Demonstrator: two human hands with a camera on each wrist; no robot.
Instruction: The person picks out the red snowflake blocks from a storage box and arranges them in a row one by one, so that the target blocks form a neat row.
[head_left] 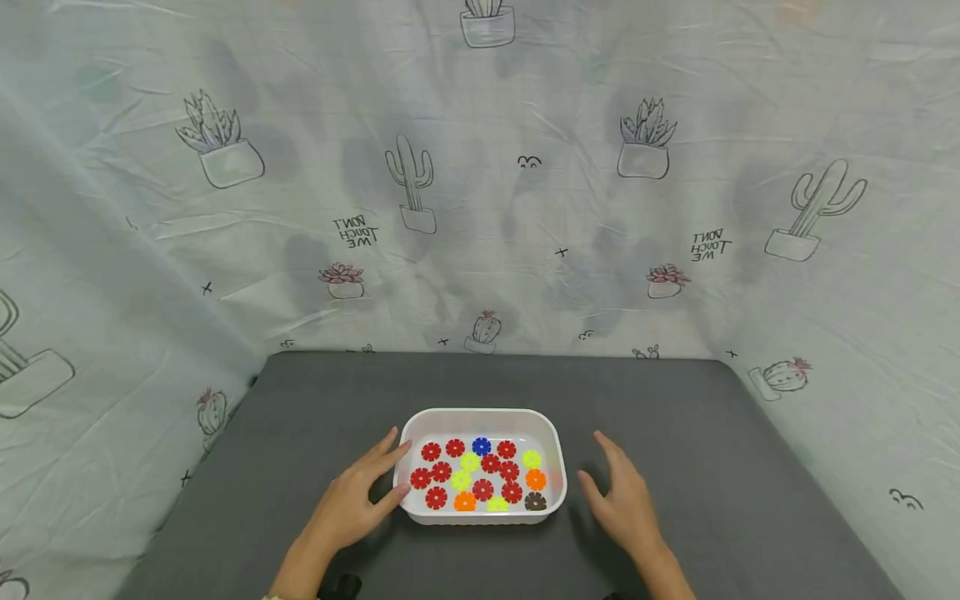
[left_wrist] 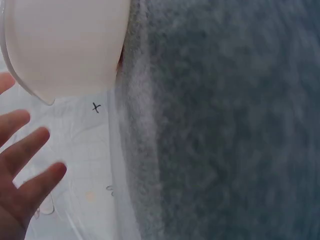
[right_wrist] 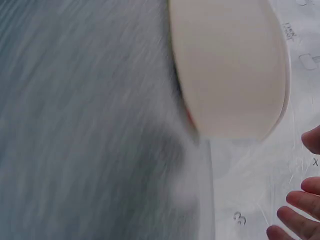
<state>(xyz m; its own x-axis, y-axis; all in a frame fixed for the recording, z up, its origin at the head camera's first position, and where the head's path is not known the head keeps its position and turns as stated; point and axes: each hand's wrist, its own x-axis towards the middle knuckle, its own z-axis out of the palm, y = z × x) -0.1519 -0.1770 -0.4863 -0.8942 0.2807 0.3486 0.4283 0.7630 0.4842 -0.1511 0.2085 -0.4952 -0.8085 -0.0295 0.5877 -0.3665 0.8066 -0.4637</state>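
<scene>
A white rectangular tub (head_left: 480, 517) rests on the grey table and holds several flat, notched plastic discs in red, yellow, orange, blue and one dark colour. Over its left end is my left hand (head_left: 352, 504), fingers spread, with thumb and a fingertip at the rim; whether they touch it I cannot tell. My right hand (head_left: 621, 498) is to the right of the tub, apart from it and holding nothing. In the left wrist view the tub's outer wall (left_wrist: 70, 45) hides the discs. The right wrist view shows my right fingers (right_wrist: 300, 222) spread beside the tub.
The grey tabletop (head_left: 337, 387) stretches out around the tub on all sides. Behind it and along both sides hangs a pale sheet (head_left: 525, 250) printed with potted cacti. A small dark object (head_left: 347, 585) shows below my left wrist.
</scene>
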